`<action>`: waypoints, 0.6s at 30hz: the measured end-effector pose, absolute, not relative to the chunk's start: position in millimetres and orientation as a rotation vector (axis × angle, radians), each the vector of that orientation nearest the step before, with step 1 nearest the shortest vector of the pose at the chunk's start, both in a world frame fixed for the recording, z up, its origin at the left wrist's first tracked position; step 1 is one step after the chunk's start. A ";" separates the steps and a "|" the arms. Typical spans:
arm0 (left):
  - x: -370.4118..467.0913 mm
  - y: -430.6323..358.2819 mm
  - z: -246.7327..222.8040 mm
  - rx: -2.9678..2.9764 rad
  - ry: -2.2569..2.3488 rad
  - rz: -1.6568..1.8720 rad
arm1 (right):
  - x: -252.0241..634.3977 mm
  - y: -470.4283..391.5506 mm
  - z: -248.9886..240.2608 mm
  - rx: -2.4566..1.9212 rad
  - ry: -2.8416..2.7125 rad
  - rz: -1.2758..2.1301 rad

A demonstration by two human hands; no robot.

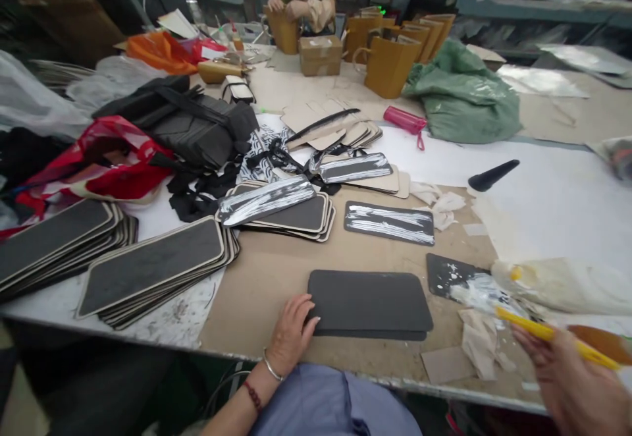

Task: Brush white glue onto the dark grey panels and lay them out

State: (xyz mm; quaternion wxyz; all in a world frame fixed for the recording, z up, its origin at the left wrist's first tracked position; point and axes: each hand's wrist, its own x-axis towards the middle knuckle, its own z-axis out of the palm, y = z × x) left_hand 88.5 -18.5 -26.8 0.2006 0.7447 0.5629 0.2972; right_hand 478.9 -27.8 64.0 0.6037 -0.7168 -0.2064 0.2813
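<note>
The left hand point(291, 334), its fingers a little apart, touches the left edge of a dark-grey, round-cornered rectangular panel point(370, 301) on brown cardboard point(261, 278). The panel seems light and rather stiff, best taken by its edges. The right hand point(573, 373) has its fingers closed on a yellow-handled tool point(528, 325).

You have 2 hands in view: 1 left hand point(291, 330) and 1 right hand point(567, 365). At your station, count 1 yellow-handled tool point(533, 328), 3 white-streaked panels point(389, 223), at least 2 plain dark panels point(370, 301) and 3 stacks of light-edged panels point(153, 265); you cannot count the layers in each stack reliably. Also count 1 white-smeared dark sheet point(447, 272), 1 pink pouch point(403, 118), 1 green bag point(464, 103), 1 cardboard box point(320, 57) and 1 co-worker point(316, 11).
</note>
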 end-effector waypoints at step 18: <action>71.7 -3.7 -29.2 2.297 1.090 0.612 | 271.1 15.3 14.5 -1.588 -0.591 1.030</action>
